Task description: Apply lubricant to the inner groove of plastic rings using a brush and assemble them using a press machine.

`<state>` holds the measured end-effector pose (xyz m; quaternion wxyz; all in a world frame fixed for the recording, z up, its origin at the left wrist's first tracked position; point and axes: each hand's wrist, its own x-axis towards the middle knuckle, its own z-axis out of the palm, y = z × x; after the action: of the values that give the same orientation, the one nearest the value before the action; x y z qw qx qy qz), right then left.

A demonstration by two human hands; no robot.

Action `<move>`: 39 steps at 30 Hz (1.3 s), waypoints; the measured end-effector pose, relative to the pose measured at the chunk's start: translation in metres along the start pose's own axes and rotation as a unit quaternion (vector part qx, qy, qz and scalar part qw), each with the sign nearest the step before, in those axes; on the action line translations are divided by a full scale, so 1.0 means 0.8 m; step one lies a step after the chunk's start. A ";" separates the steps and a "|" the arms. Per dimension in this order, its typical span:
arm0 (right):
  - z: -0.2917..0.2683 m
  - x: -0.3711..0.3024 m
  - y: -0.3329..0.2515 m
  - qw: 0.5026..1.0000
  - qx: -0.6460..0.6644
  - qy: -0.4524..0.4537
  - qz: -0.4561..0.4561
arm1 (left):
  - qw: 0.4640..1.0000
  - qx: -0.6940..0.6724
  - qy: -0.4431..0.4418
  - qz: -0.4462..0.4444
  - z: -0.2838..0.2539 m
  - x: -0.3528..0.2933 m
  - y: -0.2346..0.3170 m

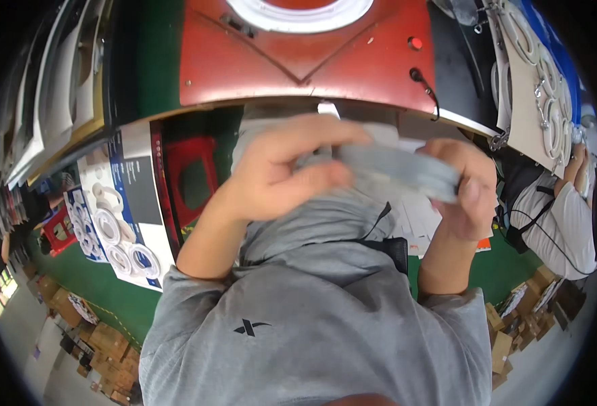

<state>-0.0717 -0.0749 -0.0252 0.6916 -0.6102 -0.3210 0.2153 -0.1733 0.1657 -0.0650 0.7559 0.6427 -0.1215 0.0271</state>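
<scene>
A grey curved band (403, 168), smeared by motion, is held up between my two hands in front of my lap. The thumb and fingers of my left hand (288, 166) close on its left end. At the other end, my right hand (467, 186) grips it with the fingers bent round. Its exact kind does not show. Beyond my hands, on the red machine top (244, 74), lies a white ring (302, 19), cut off by the upper edge of the view.
A red button (415, 43) and a black cable (425, 84) sit at the machine's right. White rings (108, 227) lie on a board to the left. Coiled white loops (552, 122) line a panel at the right, near another person (555, 216). Cardboard boxes (109, 342) stand behind.
</scene>
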 end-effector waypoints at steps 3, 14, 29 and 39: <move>0.005 0.005 -0.015 0.999 -0.038 -0.008 0.034 | 0.997 0.008 0.076 0.012 0.010 0.014 0.002; 0.002 -0.009 -0.014 0.991 0.126 0.011 0.042 | 0.969 0.138 0.137 0.155 0.018 0.010 0.004; -0.011 0.001 0.006 0.964 0.265 0.019 -0.014 | 0.997 0.047 0.055 -0.040 0.011 0.007 0.016; -0.018 0.007 0.012 0.931 0.359 0.065 -0.025 | 0.997 0.041 0.061 0.007 0.016 0.003 0.004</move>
<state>-0.0566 -0.0796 -0.0343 0.8889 -0.3256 -0.1925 0.2585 -0.1735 0.1531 -0.0593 0.7345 0.6697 -0.0786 0.0762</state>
